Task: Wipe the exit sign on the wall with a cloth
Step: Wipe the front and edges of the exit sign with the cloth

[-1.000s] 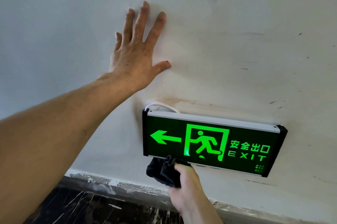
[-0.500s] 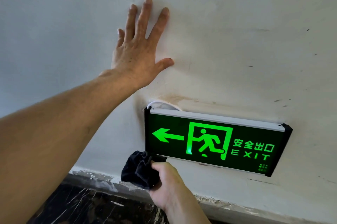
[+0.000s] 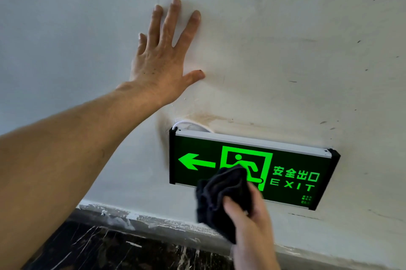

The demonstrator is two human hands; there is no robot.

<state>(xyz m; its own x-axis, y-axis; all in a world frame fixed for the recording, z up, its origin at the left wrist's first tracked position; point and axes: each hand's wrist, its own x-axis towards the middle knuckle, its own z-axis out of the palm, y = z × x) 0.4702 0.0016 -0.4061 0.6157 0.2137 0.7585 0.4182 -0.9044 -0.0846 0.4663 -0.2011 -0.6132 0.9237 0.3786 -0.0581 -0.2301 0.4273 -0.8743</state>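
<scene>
Now, at the left, the left hand (image 3: 162, 67) is pressed flat against the white wall (image 3: 285, 49), fingers spread and empty, just above and to the left of the exit sign (image 3: 292, 164); it sits in the same spot as a second ago. The sign hangs low on the wall, lit green, with an arrow pointing left, a running figure in a doorway and the word EXIT beside four characters. Toward the middle, the right hand (image 3: 248, 219) is clenched around a bunched black cloth (image 3: 219, 197). Half a second ago the cloth was below the sign's lower left corner, off the face; it has since come up and to the right, and its upper folds cover the lower part of the doorway symbol and overlap the sign's bottom edge. The cloth looks slightly blurred. Below the wall runs a scuffed grey skirting strip (image 3: 153, 221) and dark marbled floor (image 3: 109, 252).
</scene>
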